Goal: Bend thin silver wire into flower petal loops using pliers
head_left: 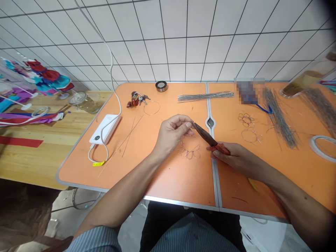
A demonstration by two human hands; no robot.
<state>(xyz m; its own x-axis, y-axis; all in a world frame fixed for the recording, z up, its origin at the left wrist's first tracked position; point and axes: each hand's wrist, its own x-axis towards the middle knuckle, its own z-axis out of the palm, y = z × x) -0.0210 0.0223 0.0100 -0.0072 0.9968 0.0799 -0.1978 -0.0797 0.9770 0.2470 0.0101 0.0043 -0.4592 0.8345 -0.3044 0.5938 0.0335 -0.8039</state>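
My right hand [227, 153] is closed around the red handles of a pair of pliers [206, 134], whose dark jaws point up and left. The jaw tips meet the fingertips of my left hand [174, 131], which pinches a thin wire. Below the fingers hangs a flower-shaped wire piece [190, 153], a ring with several looped petals. It seems to be the wire held at the jaws, though the exact join is hidden by my fingers. Two more wire flower shapes, one fully looped [246, 120] and one partly looped [251, 136], lie to the right.
A bundle of straight wires [204, 97] lies at the back, with another bundle [280, 119] at right. Black tape [161, 86], keys [141, 98], a wire ring [152, 107] and a white power bank [105, 129] with cable sit left. A metal seam [215, 182] divides the orange table.
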